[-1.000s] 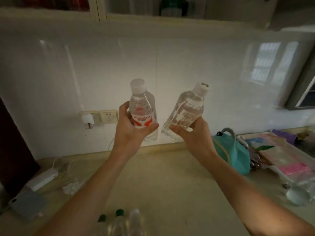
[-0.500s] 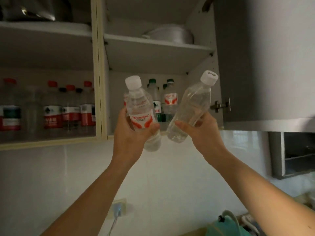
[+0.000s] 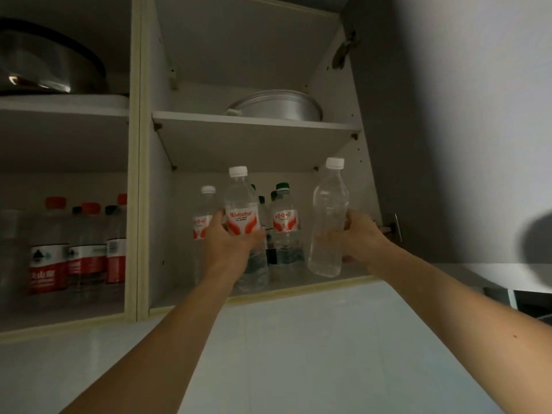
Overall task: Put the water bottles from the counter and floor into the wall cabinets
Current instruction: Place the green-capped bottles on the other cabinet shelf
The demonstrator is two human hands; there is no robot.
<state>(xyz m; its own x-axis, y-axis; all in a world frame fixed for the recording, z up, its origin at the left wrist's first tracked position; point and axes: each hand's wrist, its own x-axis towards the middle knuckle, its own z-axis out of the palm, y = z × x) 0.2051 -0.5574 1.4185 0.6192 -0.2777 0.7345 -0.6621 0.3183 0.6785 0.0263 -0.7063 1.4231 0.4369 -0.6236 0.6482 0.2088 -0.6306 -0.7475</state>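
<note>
Left compartment's lower shelf already carried a row of red-capped bottles (image 3: 74,252); right compartment's lower shelf (image 3: 298,286) had several green- and white-capped bottles (image 3: 285,228) standing at the back. Left hand (image 3: 228,246) gripped a red-labelled bottle (image 3: 242,216) and right hand (image 3: 360,234) gripped an unlabelled clear bottle (image 3: 327,219), both upright at the shelf's front edge, not yet set down. Judged well along; counter and floor out of view, so the remainder was unknown.

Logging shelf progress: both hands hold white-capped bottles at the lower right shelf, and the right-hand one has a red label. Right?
Not quite. In the head view the red label is on the bottle in the left hand; the right hand holds an unlabelled clear bottle. Both caps are white.
</note>
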